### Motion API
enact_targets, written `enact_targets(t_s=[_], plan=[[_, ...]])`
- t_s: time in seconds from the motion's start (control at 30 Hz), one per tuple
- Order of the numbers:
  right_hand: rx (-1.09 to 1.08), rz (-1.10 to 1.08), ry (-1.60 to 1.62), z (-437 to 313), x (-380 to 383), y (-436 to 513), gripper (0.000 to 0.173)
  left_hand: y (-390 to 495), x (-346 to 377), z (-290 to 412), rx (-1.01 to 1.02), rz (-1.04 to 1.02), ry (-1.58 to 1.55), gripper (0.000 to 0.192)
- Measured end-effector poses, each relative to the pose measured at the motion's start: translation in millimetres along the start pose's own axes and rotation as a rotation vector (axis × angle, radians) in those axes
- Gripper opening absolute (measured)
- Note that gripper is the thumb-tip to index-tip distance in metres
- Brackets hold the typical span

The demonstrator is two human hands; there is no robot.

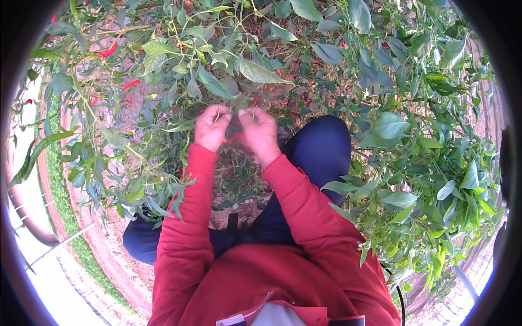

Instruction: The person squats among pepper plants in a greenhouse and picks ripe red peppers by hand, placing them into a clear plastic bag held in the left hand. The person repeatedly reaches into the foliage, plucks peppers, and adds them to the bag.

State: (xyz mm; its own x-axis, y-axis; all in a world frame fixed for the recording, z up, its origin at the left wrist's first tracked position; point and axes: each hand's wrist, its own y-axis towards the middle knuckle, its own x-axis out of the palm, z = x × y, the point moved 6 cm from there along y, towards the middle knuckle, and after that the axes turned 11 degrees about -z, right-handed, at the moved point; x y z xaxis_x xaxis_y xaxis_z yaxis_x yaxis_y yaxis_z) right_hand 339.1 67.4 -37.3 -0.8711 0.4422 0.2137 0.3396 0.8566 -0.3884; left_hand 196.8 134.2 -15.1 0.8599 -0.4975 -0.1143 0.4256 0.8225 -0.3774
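Note:
My left hand (211, 128) and my right hand (261, 132) are close together among chili pepper plants, thumbs and fingertips pinched. A thin pale green stem (217, 114) shows between the thumb and finger of the left hand. In the right hand's fingers is another thin stem (253, 115). Red chili peppers (234, 139), blurred, show beside the right palm; whether that hand holds them is hidden. Just above the fingertips hangs a long green leaf (214, 82) of the plant.
Dense pepper foliage (399, 199) stands at my right, close to the sleeve. On the left, a leafy branch (134, 191) overlaps my left forearm. Red chilies (108, 50) hang at upper left. My bent knee (320, 150) is beside the right hand. A black cable (401, 301) runs at lower right.

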Motion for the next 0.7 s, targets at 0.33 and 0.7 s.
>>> enact_targets(t_s=[0.33,0.7], plan=[[0.286,-0.148,0.363,16.1,4.6,-4.2,0.016,-26.7,14.8,5.6,0.426,-0.144,0.558,0.017],[-0.089,-0.183,0.278,-3.9,21.2,-14.1,0.011,-13.4,-9.7,-38.5,-0.065,0.224,0.185,0.01]])
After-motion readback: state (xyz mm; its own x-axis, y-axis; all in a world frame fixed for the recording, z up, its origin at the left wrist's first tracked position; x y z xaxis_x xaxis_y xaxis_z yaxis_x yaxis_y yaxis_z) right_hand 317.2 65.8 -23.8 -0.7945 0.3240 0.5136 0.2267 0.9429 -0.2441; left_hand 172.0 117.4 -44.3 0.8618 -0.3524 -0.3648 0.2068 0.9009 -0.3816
